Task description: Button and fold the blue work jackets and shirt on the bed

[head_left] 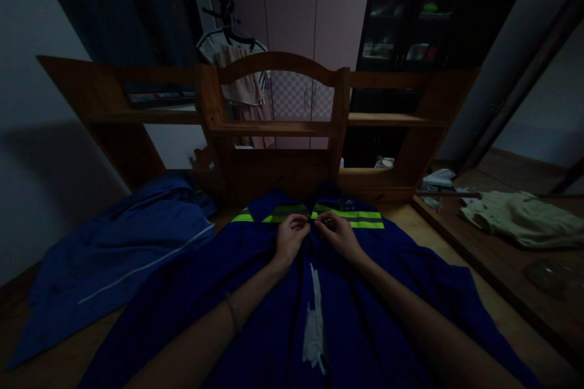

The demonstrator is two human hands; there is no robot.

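Observation:
A dark blue work jacket (360,292) with bright yellow-green and grey reflective strips lies spread out in front of me, its collar toward the wooden shelf. My left hand (292,237) pinches the jacket's front edge just below the left reflective strip. Close beside it, my right hand (336,232) pinches the opposite front edge by the right strip. The fingertips of both hands almost meet at the middle opening. Whatever small part lies between them is hidden. Below the hands, a whitish strip of material (314,334) shows along the jacket's centre line.
A lighter blue garment (123,243) with white piping lies at the left. Behind the jacket stands a wooden shelf unit (278,129). On a wooden surface at the right rests a folded pale green cloth (524,219). Clothes (241,73) hang on a rack farther back. The room is dim.

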